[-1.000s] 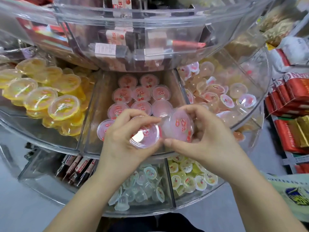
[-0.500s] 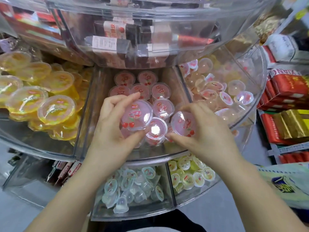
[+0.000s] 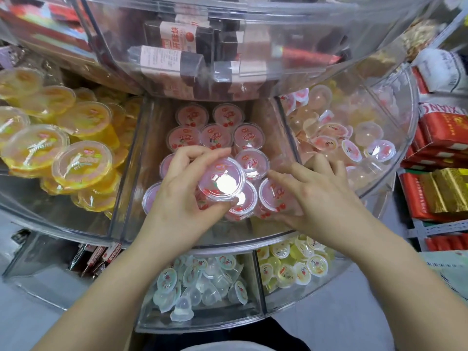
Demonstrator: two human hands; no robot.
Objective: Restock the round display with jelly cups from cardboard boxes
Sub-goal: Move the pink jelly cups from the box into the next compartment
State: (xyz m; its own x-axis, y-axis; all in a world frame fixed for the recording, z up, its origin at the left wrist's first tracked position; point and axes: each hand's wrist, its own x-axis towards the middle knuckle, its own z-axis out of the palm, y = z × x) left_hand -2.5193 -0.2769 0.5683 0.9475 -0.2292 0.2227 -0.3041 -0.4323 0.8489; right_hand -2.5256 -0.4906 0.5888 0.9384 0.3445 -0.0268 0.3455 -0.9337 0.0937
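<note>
Her left hand [image 3: 182, 198] has carried 1 pink jelly cup [image 3: 221, 179] deeper into the middle compartment [image 3: 141, 173], fingers clamped round its rim above the front row. Her right hand [image 3: 311, 196], fingers now spread, has just set its cup [image 3: 274, 196] down.
</note>
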